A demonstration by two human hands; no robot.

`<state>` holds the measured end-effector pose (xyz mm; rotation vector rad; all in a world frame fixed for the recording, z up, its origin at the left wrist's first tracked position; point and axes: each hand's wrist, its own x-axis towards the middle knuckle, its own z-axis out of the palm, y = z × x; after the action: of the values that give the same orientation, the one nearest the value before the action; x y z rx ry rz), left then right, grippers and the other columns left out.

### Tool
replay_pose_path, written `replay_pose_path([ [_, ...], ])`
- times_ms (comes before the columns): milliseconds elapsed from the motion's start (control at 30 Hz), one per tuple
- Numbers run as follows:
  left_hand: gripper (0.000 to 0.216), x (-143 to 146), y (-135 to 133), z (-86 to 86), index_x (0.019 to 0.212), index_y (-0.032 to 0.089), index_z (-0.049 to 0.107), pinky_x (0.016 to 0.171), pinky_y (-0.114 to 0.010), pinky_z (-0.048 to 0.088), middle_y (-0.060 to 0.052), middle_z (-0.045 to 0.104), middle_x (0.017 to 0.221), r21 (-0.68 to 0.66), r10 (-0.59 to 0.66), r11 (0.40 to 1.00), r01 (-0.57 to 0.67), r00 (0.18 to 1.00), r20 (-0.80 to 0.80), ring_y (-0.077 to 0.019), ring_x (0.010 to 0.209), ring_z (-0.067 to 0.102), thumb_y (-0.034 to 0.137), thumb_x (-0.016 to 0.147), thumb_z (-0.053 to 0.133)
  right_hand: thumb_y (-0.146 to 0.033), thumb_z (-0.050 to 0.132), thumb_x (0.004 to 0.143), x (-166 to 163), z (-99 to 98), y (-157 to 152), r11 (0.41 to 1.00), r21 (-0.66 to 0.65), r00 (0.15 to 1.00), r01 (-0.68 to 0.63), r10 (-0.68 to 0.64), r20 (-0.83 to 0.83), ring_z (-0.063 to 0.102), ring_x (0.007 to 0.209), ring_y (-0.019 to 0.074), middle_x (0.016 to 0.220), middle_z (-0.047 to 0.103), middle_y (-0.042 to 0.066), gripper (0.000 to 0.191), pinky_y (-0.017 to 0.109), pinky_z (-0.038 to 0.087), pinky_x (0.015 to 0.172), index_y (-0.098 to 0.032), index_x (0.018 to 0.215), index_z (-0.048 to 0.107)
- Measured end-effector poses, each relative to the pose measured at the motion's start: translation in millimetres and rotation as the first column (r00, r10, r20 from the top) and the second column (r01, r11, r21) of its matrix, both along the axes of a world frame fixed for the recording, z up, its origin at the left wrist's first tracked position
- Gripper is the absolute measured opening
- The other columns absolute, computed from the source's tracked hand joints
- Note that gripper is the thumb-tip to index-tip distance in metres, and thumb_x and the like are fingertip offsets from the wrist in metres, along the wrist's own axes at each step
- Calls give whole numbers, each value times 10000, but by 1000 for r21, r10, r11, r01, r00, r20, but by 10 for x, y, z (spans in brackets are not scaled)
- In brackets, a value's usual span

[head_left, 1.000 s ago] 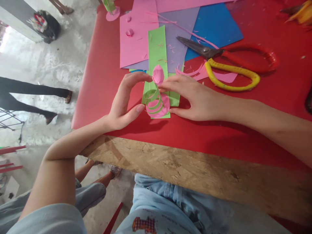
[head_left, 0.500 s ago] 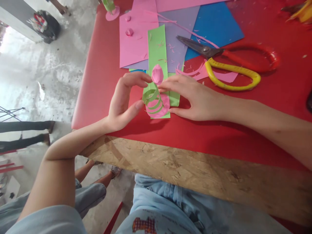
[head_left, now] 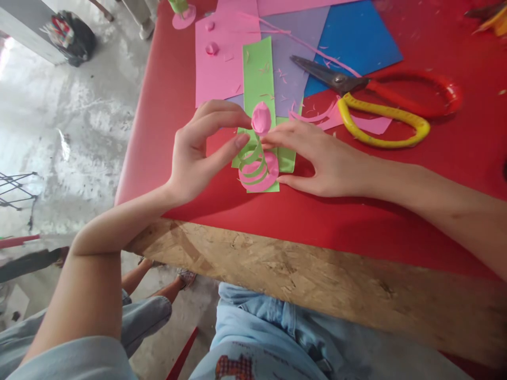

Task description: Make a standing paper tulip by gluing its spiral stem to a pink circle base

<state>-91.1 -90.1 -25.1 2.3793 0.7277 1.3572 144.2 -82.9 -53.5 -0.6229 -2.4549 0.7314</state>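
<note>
A small paper flower stands upright in front of me, with a pink bud (head_left: 261, 119) on top, a coiled green paper strip (head_left: 253, 168) below it and a round pink base (head_left: 272, 174). My left hand (head_left: 209, 142) is at its left side, forefinger tip at the bud and thumb tip just lower, with a small gap between them. From the right, my right hand (head_left: 317, 155) reaches in with its fingers by the top of the coil and its thumb at the base's edge; thumb and fingers are spread. Under the flower lies green paper (head_left: 257, 68).
Scissors (head_left: 348, 87) with red and yellow handles lie open to the right. Pink paper (head_left: 222, 74), purple paper (head_left: 291, 68) and blue paper (head_left: 356, 45) cover the far side of the red tabletop (head_left: 222, 206). Another pink base (head_left: 184, 17) stands at the far left.
My left thumb has moved up and right, closer to the forefinger and the bud. My right hand keeps its place beside the flower. The whole view has shifted slightly.
</note>
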Motion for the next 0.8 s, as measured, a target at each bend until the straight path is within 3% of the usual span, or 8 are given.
replay_pose_path([
  [233, 235, 17, -13, 61, 1061, 334, 682, 783, -282, 554, 26, 700, 922, 74, 46, 997, -38, 993, -111, -135, 893, 658, 248, 846, 646, -372, 530, 823, 4, 7, 4, 1000, 3, 1000, -3, 3, 4, 468, 1255, 252, 1298, 505, 117, 536, 511, 271, 1175, -199, 1328, 473],
  [433, 167, 63, -32, 74, 990, 299, 707, 754, -325, 550, 13, 697, 879, 48, 49, 998, -46, 996, -77, -154, 863, 649, 263, 832, 663, -346, 546, 800, -3, 31, -3, 1000, -24, 1000, 6, -5, 8, 464, 1253, 255, 1285, 508, 94, 536, 511, 331, 1138, -239, 1321, 477],
  [567, 142, 89, -19, 75, 972, 286, 705, 710, -326, 542, 1, 698, 841, 131, 44, 991, -33, 996, -83, -147, 797, 644, 272, 841, 651, -334, 542, 791, -11, 48, -10, 998, -57, 1000, 12, -12, 11, 458, 1251, 260, 1274, 510, 88, 520, 499, 370, 1113, -252, 1302, 490],
  [800, 173, 73, 9, 68, 1007, 281, 696, 713, -324, 534, -1, 698, 852, 159, 30, 987, -15, 995, -94, -149, 796, 641, 307, 849, 633, -340, 538, 795, -2, 46, -10, 998, -57, 1000, 5, -5, -3, 465, 1250, 269, 1272, 508, 88, 516, 546, 241, 1180, -242, 1300, 499],
])
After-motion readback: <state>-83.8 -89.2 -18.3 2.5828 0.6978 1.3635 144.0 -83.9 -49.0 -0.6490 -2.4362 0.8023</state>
